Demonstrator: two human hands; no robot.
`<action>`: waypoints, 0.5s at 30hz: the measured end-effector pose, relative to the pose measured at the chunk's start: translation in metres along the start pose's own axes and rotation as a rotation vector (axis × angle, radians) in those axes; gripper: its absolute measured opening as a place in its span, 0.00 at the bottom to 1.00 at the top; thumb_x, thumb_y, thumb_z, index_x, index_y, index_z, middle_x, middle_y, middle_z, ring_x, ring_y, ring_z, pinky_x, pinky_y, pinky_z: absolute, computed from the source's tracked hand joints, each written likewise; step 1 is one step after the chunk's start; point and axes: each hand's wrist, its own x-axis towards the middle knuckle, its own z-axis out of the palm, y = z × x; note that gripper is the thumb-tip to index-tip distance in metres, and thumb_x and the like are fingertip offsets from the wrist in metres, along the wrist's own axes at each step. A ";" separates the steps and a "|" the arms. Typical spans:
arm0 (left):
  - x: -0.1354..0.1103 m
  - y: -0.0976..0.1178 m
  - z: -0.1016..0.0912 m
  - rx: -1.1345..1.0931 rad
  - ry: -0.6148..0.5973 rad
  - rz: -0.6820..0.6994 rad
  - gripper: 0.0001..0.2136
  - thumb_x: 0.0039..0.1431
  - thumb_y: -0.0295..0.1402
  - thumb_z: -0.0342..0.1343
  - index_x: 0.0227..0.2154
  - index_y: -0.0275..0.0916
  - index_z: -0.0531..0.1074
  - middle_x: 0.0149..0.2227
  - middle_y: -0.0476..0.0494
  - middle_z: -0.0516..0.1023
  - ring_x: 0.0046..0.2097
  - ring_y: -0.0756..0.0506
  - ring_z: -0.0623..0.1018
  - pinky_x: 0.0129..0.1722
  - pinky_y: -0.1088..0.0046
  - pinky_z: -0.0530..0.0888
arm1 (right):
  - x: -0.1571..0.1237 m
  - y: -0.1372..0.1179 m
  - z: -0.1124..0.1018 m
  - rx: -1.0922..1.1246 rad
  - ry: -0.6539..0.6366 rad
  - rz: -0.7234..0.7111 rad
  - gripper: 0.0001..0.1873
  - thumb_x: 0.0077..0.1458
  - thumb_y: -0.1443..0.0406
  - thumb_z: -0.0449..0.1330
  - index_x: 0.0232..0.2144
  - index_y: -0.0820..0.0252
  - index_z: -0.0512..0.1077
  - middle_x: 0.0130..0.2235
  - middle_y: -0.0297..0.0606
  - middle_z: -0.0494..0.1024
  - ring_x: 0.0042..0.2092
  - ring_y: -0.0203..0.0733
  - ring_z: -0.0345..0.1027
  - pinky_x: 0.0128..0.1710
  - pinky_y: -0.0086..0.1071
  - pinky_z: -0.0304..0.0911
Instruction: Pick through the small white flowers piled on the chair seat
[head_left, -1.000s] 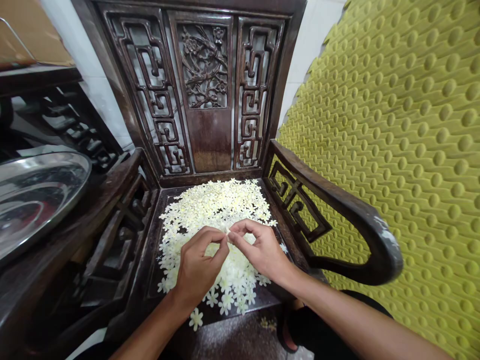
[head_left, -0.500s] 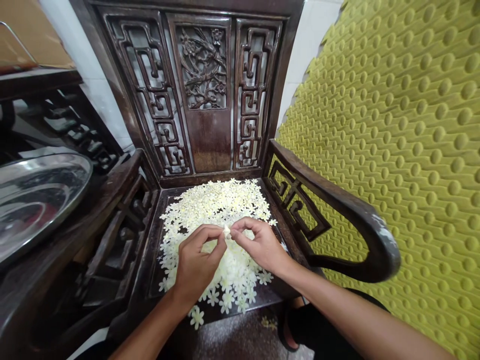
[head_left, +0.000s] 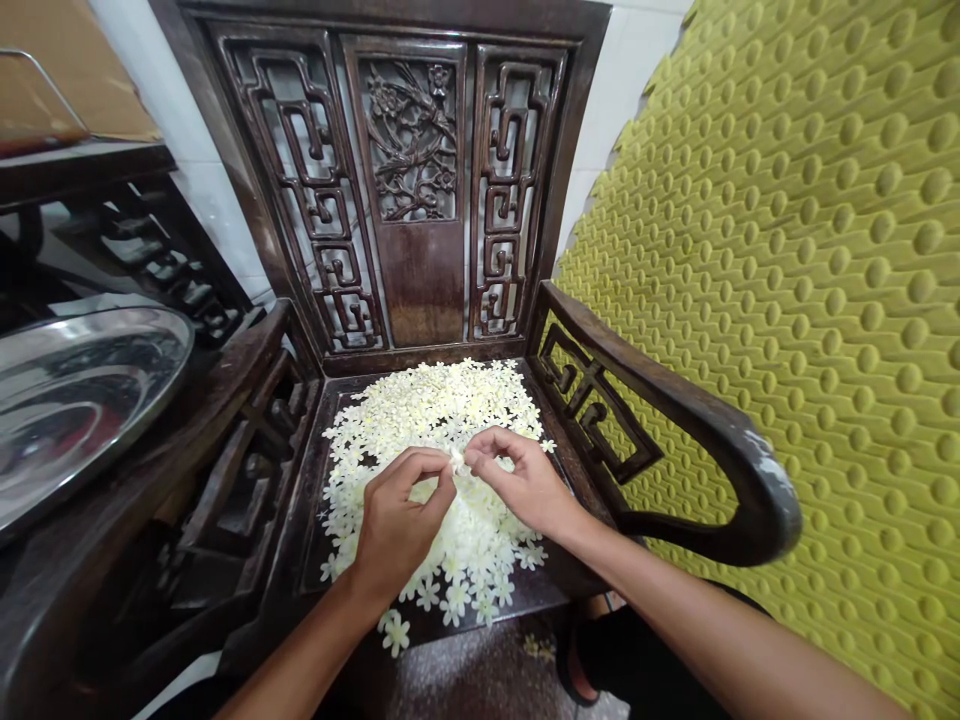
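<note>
Between my fingertips is a small white flower [head_left: 456,460], bunched up and partly hidden. My left hand [head_left: 397,520] pinches it from the left with thumb and forefinger. From the right, the closed thumb and forefinger of my right hand [head_left: 525,488] meet its edge. Both hands hover above a thick spread of loose pale white-yellow flowers [head_left: 442,400], many with open petals. These blooms lie on the seat of a dark carved wooden armchair [head_left: 420,280]. One single flower [head_left: 395,633] rests at the front edge of the seat.
On the left, a shiny round metal tray [head_left: 150,370] sits next to the chair's left armrest [head_left: 217,420]. The right armrest [head_left: 675,400] curves forward beside a yellow-green bumpy mat [head_left: 810,260]. Speckled floor [head_left: 465,675] shows below the seat.
Both hands stay together over the flowers, with only small finger movements at the pinched flower. The whole view has shifted slightly.
</note>
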 end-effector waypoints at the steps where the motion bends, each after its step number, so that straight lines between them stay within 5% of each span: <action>1: 0.000 0.000 0.000 0.006 -0.007 0.013 0.04 0.60 0.26 0.57 0.32 0.41 0.76 0.34 0.46 0.79 0.38 0.46 0.78 0.43 0.68 0.75 | 0.000 0.000 0.000 0.011 -0.018 0.001 0.07 0.59 0.61 0.61 0.33 0.59 0.75 0.30 0.33 0.74 0.35 0.38 0.67 0.38 0.31 0.63; 15: 0.001 -0.005 0.002 -0.043 -0.024 -0.028 0.04 0.59 0.28 0.57 0.32 0.41 0.76 0.34 0.45 0.80 0.38 0.45 0.79 0.41 0.69 0.76 | -0.003 0.005 0.001 -0.041 -0.033 -0.024 0.06 0.59 0.64 0.60 0.33 0.59 0.75 0.31 0.34 0.77 0.35 0.38 0.70 0.38 0.31 0.65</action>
